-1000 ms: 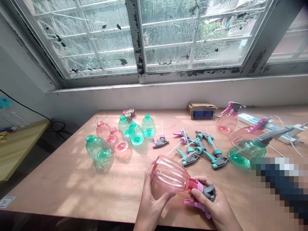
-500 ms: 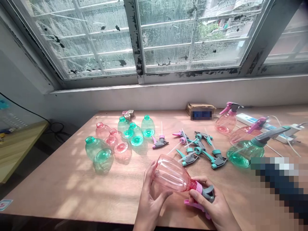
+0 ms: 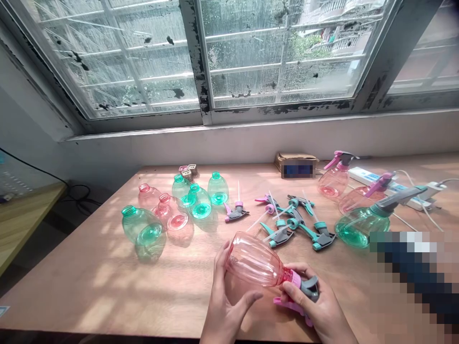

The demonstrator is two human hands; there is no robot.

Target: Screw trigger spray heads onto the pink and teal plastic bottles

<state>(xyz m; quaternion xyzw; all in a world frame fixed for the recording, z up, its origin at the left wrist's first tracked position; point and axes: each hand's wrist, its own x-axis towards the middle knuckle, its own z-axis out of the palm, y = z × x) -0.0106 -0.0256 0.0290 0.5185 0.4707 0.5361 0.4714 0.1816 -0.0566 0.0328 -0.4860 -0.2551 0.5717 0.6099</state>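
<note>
A clear pink spray bottle (image 3: 254, 260) lies tilted above the table's front, its rounded base up to the left. My left hand (image 3: 226, 296) cups the base end, fingers along its far side and thumb standing away from the plastic. My right hand (image 3: 315, 301) is closed around the neck end, thumb and fingers on the pink collar (image 3: 295, 279) of the grey and pink spray head (image 3: 310, 288). The collar sits on the bottle's neck; the head's pink trigger points down and left. Behind the bottle lie several loose spray heads (image 3: 283, 234) with straws, teal-grey and pink-grey.
Several open green bottles (image 3: 202, 203) and pink bottles (image 3: 174, 215) stand at the left. Fitted spray bottles (image 3: 364, 224) sit at the right beside a white power strip (image 3: 362, 177) and cables. A cardboard box (image 3: 297, 157) is near the wall. A blurred dark patch covers the lower right.
My left thumb has lifted off the bottle and stretched to the right. My right hand keeps its hold on the collar. The view has shifted slightly.
</note>
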